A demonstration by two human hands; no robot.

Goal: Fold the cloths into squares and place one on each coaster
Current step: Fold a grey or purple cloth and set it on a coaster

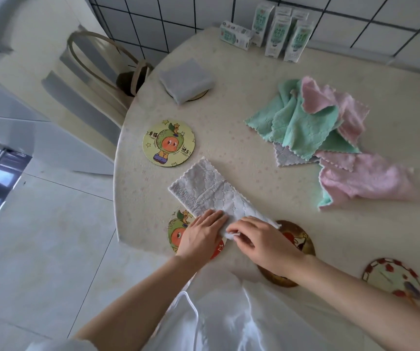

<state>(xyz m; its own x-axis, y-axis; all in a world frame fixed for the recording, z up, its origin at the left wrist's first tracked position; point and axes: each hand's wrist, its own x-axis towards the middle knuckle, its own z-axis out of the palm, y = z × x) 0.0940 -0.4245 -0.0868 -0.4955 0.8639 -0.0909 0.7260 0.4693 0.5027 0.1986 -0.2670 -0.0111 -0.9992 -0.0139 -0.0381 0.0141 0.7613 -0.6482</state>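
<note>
My left hand [201,236] lies flat on the near end of the white cloth [211,193], fingers straight and pressing it down, holding nothing. My right hand [262,244] is beside it with thumb and fingers curled, pinching that same near end by its corner. The white cloth is a long strip on the table [229,127], running away from me. One grey folded cloth [186,79] already sits on its coaster [198,98], well beyond the white cloth's far end. The yellow coaster [168,143] just left of that far end is bare. The green and pink pile [317,127] waits to the right of the white cloth. I take it the next fold brings the near end over to make a square, and that is where it could go wrong. If my flat hand eases off too soon, the strip may slide and the edges land askew. The result would be an oblong, not a square. The near end also overlaps the cartoon coaster [176,234] under my left hand. That coaster sits close to the table's edge, so a dragging pull could carry it along or nudge it off. The brown coaster [297,239] lies under my right wrist, at the white cloth's near right, and my forearm could shift it. The red-rimmed coaster [393,279], farther right, is out of harm's way.
</note>
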